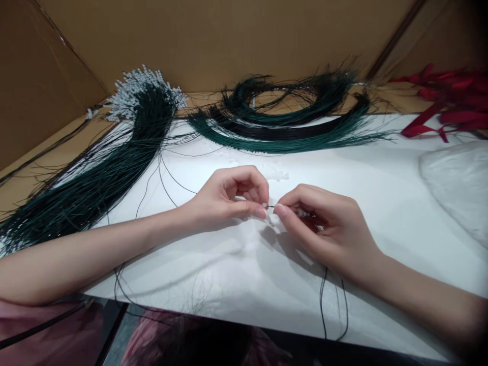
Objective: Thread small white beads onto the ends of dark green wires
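My left hand (238, 195) is closed in a pinch, thumb against fingertips, with a tiny white bead (264, 205) at its tips. A short stretch of dark cord (270, 206) runs from there to my right hand (328, 218). Thumb and forefinger of the right hand pinch that cord, and a few more white bits show under its curled fingers. Both hands are just above the white tabletop (236, 274), their fingertips close together. Loose dark cord ends (323, 305) hang below my right wrist over the table's front edge.
A thick bundle of dark green cords (133, 157) with white beaded tips lies at left. Curved cord bundles (282, 133) lie at the back before a cardboard wall (213, 46). Small white pieces (278, 174) are scattered mid-table. Red ribbons (457, 101) and a clear plastic bag (457, 178) are at right.
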`<state>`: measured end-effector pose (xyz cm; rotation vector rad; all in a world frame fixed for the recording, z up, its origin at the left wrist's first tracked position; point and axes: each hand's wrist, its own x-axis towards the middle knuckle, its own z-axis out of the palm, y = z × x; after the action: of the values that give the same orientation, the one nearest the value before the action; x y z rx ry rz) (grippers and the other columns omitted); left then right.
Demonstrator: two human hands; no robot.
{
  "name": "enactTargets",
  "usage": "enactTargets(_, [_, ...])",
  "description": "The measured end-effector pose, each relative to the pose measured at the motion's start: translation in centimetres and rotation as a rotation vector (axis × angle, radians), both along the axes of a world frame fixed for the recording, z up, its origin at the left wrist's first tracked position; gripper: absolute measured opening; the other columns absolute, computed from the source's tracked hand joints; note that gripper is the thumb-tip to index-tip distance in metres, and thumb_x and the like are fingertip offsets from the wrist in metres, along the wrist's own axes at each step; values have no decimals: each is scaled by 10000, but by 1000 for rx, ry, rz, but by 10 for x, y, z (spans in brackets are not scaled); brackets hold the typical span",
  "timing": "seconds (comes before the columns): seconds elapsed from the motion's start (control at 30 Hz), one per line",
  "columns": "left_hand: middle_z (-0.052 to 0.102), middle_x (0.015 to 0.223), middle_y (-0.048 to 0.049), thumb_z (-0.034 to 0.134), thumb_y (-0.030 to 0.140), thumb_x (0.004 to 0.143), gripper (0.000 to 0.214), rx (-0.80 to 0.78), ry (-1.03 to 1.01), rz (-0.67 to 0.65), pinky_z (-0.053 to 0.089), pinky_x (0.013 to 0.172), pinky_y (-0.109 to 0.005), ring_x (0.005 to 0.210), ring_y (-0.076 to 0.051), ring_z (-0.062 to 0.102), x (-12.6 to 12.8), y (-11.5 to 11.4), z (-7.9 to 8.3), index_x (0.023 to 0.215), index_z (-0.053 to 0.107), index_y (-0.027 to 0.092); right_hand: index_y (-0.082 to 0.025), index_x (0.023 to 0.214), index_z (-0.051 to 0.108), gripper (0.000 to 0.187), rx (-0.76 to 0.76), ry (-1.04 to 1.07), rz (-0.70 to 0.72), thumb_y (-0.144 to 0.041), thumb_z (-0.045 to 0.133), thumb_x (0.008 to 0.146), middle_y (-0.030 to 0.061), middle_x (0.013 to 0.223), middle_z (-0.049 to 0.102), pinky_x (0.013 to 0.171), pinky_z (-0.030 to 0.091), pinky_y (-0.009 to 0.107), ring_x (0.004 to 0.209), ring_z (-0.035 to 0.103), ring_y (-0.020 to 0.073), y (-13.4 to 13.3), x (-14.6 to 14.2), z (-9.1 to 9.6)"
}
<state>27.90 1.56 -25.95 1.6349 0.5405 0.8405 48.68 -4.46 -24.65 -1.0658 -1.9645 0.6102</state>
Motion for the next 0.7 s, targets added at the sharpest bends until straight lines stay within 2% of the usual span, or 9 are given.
enactTargets(0.27, [685, 792, -5, 844, 63, 701, 287, -16, -71, -46, 525, 596, -174, 664, -86, 640, 1, 1, -3, 869, 625, 146, -157, 763, 645, 165, 32, 11, 19, -107, 603, 914, -14, 638, 567, 496, 364, 225, 535, 449, 72, 1, 0, -1])
enactTargets(0.7, [709, 815, -5, 850, 56, 700, 302, -11, -89, -44, 566, 683, -156, 717, -79, 675, 1, 3, -3, 916, 660, 149, -150, 760, 639, 169, 44, 12, 19, -91, 596, 913, -15, 638, 562, 500, 364, 219, 538, 443, 66, 1, 0, -2])
